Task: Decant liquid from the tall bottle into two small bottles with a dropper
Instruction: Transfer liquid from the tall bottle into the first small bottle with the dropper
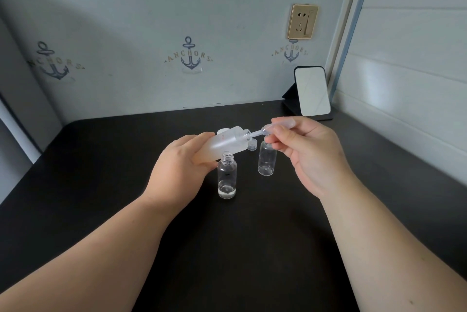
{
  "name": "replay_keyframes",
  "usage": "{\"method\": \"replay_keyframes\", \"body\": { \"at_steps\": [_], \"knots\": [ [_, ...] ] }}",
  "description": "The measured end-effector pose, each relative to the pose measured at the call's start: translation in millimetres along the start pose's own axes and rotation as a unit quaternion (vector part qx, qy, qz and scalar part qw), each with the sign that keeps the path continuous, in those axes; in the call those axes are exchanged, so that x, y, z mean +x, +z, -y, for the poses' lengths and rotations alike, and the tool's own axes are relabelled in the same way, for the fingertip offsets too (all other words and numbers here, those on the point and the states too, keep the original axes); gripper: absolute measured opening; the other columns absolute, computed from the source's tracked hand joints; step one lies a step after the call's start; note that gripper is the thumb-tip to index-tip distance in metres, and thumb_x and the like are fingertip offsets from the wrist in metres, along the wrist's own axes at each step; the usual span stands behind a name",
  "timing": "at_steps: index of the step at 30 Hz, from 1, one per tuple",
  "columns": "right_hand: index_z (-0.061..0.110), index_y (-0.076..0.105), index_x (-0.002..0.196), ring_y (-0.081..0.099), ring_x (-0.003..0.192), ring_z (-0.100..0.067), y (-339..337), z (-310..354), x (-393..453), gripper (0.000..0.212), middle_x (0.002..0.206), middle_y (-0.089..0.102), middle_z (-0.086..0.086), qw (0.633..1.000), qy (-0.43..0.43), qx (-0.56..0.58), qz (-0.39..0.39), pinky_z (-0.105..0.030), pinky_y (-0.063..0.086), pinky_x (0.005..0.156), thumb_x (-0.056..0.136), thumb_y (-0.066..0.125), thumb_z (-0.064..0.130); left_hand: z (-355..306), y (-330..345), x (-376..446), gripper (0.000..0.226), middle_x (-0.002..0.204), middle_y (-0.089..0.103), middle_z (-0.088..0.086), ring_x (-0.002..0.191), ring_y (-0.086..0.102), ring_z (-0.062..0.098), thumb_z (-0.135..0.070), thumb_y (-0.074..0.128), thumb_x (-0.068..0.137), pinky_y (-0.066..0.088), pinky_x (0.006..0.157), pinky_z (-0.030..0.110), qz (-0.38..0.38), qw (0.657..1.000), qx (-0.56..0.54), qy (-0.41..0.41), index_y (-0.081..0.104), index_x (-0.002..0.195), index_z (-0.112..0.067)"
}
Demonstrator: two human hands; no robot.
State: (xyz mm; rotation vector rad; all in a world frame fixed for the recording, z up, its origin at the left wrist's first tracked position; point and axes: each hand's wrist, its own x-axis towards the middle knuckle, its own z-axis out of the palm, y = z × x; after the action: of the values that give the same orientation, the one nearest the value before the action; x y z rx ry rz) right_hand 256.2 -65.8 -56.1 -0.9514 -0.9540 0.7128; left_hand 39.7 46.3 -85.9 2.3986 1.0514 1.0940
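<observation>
The frosted tall bottle (225, 144) sits at frame centre, tilted steeply with its open neck pointing right, off the table. The clear dropper (267, 129) lies nearly level, its tip inside that neck and its bulb to the right. Below stands an uncapped small bottle (227, 177) holding a little clear liquid. A second small bottle (266, 160) stands upright to its right.

Home desk (anchor wallpaper (191, 55), mirror (314, 91))
</observation>
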Motion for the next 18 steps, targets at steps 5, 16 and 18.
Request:
{"method": "replay_keyframes", "body": {
  "at_steps": [5,16,18],
  "knots": [
    [0.014,0.079,0.093,0.072,0.079,-0.022,-3.1,2.9,0.8,0.014,0.096,0.077,-0.015,1.0,0.005,0.02,-0.009,-0.026,0.056,0.073,0.081,0.075,0.018,0.2,0.8,0.1,0.05,0.114,0.062,-0.016,0.108,0.057,0.015,-0.018,0.078,0.084,0.041,0.089,0.025,-0.008,1.0,-0.002,-0.004,0.065,0.131,-0.03],
    [0.005,0.074,0.101,0.071,0.075,-0.017,-16.9,10.4,6.4,0.013,0.09,0.077,-0.008,0.988,0.014,0.121,-0.095,-0.023,0.056,0.069,0.094,0.065,0.01,6.0,1.3,1.2,0.056,0.117,0.06,-0.015,0.113,0.055,0.017,-0.022,0.079,0.084,0.04,0.092,0.027,-0.021,0.999,0.01,-0.037,0.061,0.135,-0.032],
    [0.01,0.079,0.093,0.071,0.075,-0.017,-20.2,12.2,6.8,0.013,0.088,0.076,-0.007,0.981,0.013,0.153,-0.12,-0.023,0.056,0.069,0.093,0.066,0.012,5.9,1.0,1.1,0.055,0.114,0.058,-0.017,0.111,0.055,0.016,-0.022,0.08,0.084,0.039,0.09,0.027,-0.028,0.999,0.009,-0.039,0.061,0.135,-0.031]
  ]
}}
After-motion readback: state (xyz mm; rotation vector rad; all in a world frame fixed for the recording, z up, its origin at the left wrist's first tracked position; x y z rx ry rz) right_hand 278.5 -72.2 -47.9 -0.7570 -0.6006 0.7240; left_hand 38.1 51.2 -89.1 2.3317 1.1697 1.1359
